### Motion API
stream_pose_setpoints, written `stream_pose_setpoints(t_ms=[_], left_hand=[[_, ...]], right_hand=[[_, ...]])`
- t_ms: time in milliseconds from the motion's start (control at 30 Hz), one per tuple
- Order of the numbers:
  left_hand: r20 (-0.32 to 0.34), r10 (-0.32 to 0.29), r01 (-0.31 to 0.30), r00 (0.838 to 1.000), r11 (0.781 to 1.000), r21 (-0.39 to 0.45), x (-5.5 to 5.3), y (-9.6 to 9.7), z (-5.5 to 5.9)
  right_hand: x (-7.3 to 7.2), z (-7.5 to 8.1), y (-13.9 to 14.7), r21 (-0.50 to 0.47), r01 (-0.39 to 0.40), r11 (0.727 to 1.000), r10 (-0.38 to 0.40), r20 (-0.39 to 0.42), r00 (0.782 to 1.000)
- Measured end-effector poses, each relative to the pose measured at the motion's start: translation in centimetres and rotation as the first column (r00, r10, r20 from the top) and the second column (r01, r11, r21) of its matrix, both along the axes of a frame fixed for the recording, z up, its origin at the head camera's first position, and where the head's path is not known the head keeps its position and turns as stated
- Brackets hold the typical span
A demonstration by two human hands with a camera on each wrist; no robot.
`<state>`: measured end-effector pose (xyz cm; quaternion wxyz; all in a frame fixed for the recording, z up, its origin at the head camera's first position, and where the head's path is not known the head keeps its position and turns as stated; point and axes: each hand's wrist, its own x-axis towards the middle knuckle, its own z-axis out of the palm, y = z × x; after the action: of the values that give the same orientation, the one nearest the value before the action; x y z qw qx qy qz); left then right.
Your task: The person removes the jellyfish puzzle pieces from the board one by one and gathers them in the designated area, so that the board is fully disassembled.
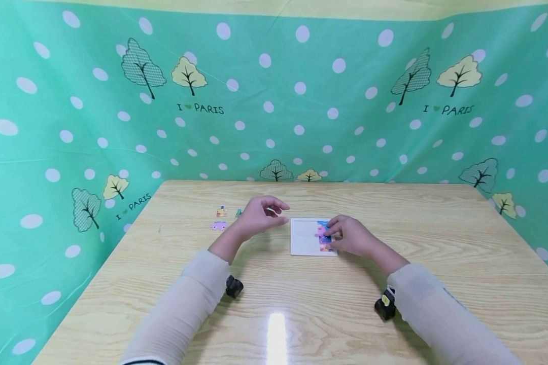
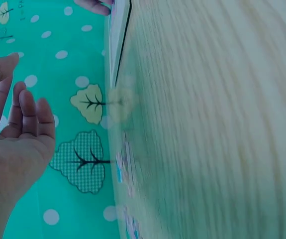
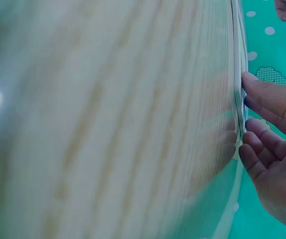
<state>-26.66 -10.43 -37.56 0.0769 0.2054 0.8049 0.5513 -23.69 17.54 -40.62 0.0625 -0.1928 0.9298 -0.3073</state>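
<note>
A white puzzle board (image 1: 305,239) lies flat on the table, with colourful puzzle pieces (image 1: 322,238) in a column along its right side. My right hand (image 1: 352,236) is over that side, fingertips touching the pieces and the thumb apart from the upper fingers. In the right wrist view, its fingertips (image 3: 248,155) meet the board's surface. My left hand (image 1: 261,215) hovers just left of the board with loosely bent fingers and nothing in them. Left of it lie a purple puzzle piece (image 1: 218,226) and an orange-yellow one (image 1: 221,212); a green piece (image 1: 239,213) is partly hidden behind the wrist.
The wooden table (image 1: 274,284) reaches back to a green dotted curtain (image 1: 274,101) with tree prints. Black wrist cameras hang under both forearms, the left one (image 1: 234,287) and the right one (image 1: 385,305). A light reflection shows near the front.
</note>
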Motion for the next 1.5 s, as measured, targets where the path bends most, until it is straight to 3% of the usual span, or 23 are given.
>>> stream_pose_setpoints(t_ms=[300, 533, 900, 1133, 1500], left_hand=[[0.002, -0.046, 0.046, 0.999, 0.997, -0.054, -0.5, 2.0, 0.2], [0.008, -0.071, 0.071, 0.997, 0.99, -0.123, -0.9, 3.6, 0.2], [0.102, -0.107, 0.127, 0.989, 0.966, -0.223, -2.1, 6.0, -0.3], [0.155, -0.075, 0.115, 0.985, 0.958, -0.264, -2.7, 7.3, -0.6], [0.104, -0.06, 0.101, 0.993, 0.883, -0.459, -3.1, 8.6, -1.0]], right_hand=[[0.1, 0.2, 0.0, 0.067, -0.013, 0.998, 0.016, -0.051, 0.999], [0.5, 0.4, -0.1, 0.033, 0.042, 0.999, -0.041, -0.011, 0.999], [0.6, 0.5, 0.4, 0.034, -0.013, 0.999, 0.013, -0.006, 1.0], [0.9, 0.4, 0.6, 0.023, -0.056, 0.998, 0.057, -0.043, 0.997], [1.0, 0.2, 0.8, 0.02, -0.067, 0.998, 0.068, -0.043, 0.997]])
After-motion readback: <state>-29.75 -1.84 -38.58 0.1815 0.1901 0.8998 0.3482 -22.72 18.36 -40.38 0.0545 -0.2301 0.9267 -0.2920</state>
